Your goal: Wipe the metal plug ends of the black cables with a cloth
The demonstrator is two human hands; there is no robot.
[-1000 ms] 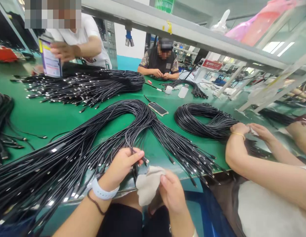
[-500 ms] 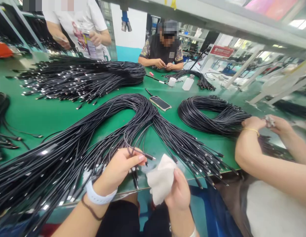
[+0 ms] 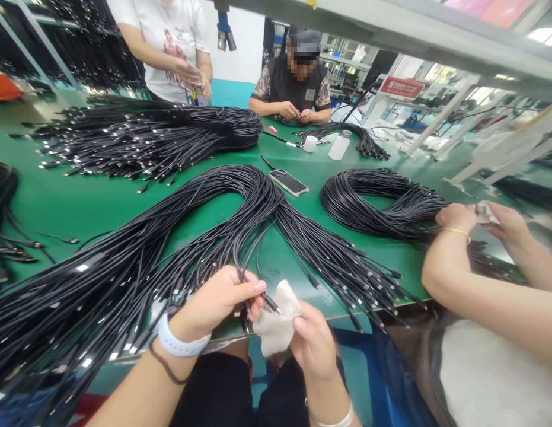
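My left hand pinches a black cable just behind its connector, whose metal tip points down to the right. A pale cloth hangs from my right hand, gripped between thumb and fingers. The connector's tip lies against or just over the cloth; contact is hard to make out. Beneath and behind my left hand spreads a large bundle of black cables, bent in an arch on the green table. Some of its cable ends fan out to the right, beyond the cloth.
A phone lies behind the bundle. A coiled cable bundle sits to the right, near a co-worker's hands. Another cable pile is at the back left. A clear bottle and white jar stand farther back.
My right hand has brought the cloth left, up to the connector. The connector in my left hand now tilts further down. At the back left, the standing person has shifted right.
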